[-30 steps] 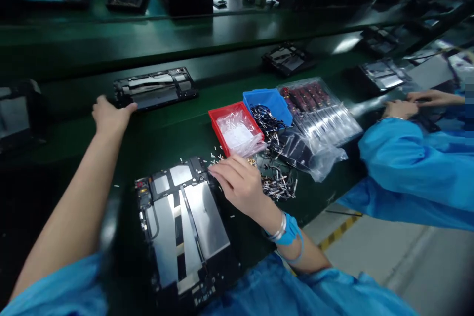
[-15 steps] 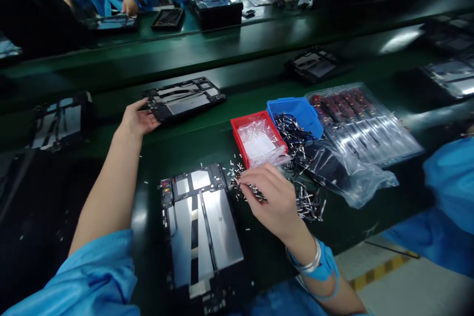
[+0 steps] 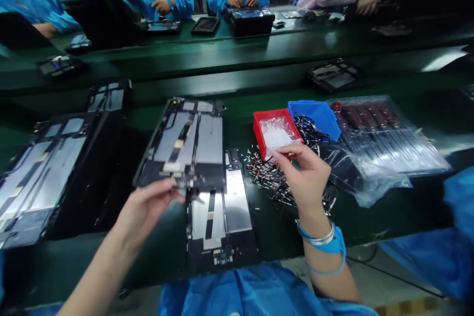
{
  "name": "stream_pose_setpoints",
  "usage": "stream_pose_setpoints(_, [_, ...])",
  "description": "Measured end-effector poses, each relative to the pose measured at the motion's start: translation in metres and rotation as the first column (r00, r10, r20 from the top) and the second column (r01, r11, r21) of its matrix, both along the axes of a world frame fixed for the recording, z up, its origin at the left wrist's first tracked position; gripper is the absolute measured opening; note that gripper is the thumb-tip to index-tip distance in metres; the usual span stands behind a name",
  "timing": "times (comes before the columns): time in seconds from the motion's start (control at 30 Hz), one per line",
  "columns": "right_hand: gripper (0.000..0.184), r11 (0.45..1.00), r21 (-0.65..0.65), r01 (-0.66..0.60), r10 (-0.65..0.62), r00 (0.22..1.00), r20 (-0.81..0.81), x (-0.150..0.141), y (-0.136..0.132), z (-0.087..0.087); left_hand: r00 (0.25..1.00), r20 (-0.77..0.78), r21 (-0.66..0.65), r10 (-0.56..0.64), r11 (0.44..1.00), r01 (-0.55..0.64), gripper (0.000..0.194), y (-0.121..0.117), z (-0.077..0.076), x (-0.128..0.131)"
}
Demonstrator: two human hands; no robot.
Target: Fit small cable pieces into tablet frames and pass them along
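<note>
My left hand (image 3: 148, 206) pinches the near edge of an open tablet chassis (image 3: 185, 143) and holds it lifted and tilted. Under it a second open tablet chassis (image 3: 222, 207) lies flat on the green bench. My right hand (image 3: 305, 175) hovers over a scatter of small connector parts (image 3: 268, 175), fingers curled, thumb and forefinger pinched near the red bin (image 3: 276, 133). I cannot make out what the pinch holds. A blue wrist strap and bracelet circle my right wrist.
A blue bin (image 3: 314, 116) with dark cables stands beside the red one. A clear plastic tray (image 3: 385, 133) of parts lies to the right. More tablet chassis (image 3: 40, 168) sit at left and on the belt (image 3: 331, 75). People in blue and pink coats work across the line.
My left hand has pulled the far chassis toward me and lifted it over the one on the bench. My right hand moved right, toward the red bin.
</note>
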State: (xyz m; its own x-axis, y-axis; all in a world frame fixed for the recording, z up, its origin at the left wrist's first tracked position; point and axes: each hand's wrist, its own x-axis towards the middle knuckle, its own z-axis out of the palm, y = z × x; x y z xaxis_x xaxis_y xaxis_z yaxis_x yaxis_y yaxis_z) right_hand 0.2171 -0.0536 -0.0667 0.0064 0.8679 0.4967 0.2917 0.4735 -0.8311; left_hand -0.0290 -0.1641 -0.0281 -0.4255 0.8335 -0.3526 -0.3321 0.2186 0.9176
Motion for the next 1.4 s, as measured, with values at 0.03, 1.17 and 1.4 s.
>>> stream_pose_setpoints(0.03, [0.005, 0.999, -0.044, 0.008, -0.011, 0.999, -0.054, 0.001, 0.001, 0.000, 1.000, 0.026, -0.040, 0.006, 0.999, -0.005, 0.011, -0.025, -0.002, 0.010])
stream_pose_setpoints(1.17, [0.008, 0.565, -0.653, -0.504, 0.761, 0.624, 0.177, -0.122, -0.035, -0.007, 0.021, -0.999, -0.017, -0.032, 0.848, 0.529, 0.040, -0.104, -0.092, -0.014])
stream_pose_setpoints(1.4, [0.006, 0.606, -0.616, -0.503, 0.753, 0.612, 0.241, -0.118, -0.033, 0.000, 0.046, -0.997, -0.036, -0.069, 0.859, 0.511, 0.040, -0.104, -0.093, -0.011])
